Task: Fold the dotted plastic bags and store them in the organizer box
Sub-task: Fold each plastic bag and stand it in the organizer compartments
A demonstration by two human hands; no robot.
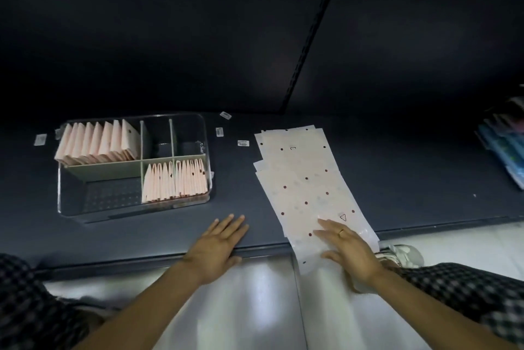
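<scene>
A stack of flat dotted plastic bags point(303, 185) lies on the dark shelf, its near end hanging over the front edge. My right hand point(348, 250) rests flat on that near end, fingers straight, a ring on one finger. My left hand point(218, 242) lies flat on the bare shelf edge, left of the stack, holding nothing. The clear organizer box point(63, 193) stands at the left. Folded pink bags point(96, 142) fill its back left compartment and more folded bags point(175, 182) fill the front right one. The front left and back right compartments look empty.
Small white labels point(243, 143) lie scattered on the shelf point(411, 179) behind the box and the stack. Coloured packets point(504, 140) lean at the far right. A dark back wall rises behind. A pale floor point(255, 307) shows below the shelf edge.
</scene>
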